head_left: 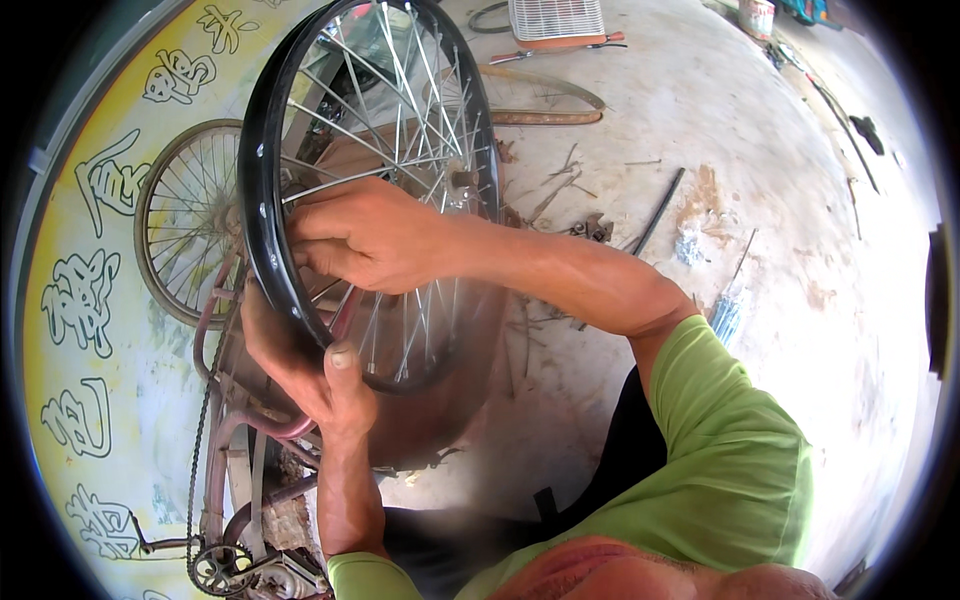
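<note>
A bicycle wheel with a glossy black rim (262,150) and silver spokes (405,95) stands upright in front of me. It has no tyre on it. My left hand (310,370) grips the rim at its lower left, thumb on the near side and fingers behind. My right hand (370,235) reaches across the spokes to the rim's inner face, its fingers pinched together. What those fingertips hold is hidden, though spokes run close by. The hub (462,182) shows to the right of my right hand.
At the left stands a worn bicycle frame (225,400) with a chainring (220,568) and a spoked wheel (190,220), before a painted yellow-white panel (85,200). On the floor lie a rusty rim (550,117), a black rod (660,208), spoke bundles (727,312) and a white grille (557,18).
</note>
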Action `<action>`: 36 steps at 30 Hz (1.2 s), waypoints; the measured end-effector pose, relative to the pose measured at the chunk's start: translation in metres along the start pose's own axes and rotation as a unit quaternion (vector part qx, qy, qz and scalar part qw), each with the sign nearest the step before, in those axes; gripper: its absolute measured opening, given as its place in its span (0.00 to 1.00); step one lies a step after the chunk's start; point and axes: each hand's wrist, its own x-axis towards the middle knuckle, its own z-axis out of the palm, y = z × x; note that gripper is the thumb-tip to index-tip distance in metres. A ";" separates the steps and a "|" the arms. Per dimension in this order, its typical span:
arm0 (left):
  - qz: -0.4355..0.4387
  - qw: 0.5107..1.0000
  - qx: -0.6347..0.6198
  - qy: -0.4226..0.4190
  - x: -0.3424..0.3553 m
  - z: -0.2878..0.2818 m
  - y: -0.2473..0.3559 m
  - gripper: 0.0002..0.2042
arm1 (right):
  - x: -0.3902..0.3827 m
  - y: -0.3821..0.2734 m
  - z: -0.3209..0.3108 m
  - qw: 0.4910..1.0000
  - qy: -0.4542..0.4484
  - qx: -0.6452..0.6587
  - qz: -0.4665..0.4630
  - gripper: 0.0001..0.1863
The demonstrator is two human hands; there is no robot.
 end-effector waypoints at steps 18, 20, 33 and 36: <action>-0.006 1.000 0.002 0.000 0.001 0.004 0.006 0.46 | -0.005 0.000 0.013 0.988 0.094 -0.093 -0.073 0.05; -0.018 0.999 -0.003 0.042 0.002 0.013 0.011 0.49 | -0.006 0.000 0.015 0.984 0.121 -0.101 -0.082 0.06; 0.006 1.000 0.000 -0.007 0.002 0.002 0.006 0.41 | -0.006 -0.007 0.008 0.989 0.097 -0.102 -0.045 0.06; 0.003 1.000 0.001 -0.009 0.002 0.003 0.006 0.40 | -0.004 -0.001 0.006 0.988 0.092 -0.104 -0.061 0.06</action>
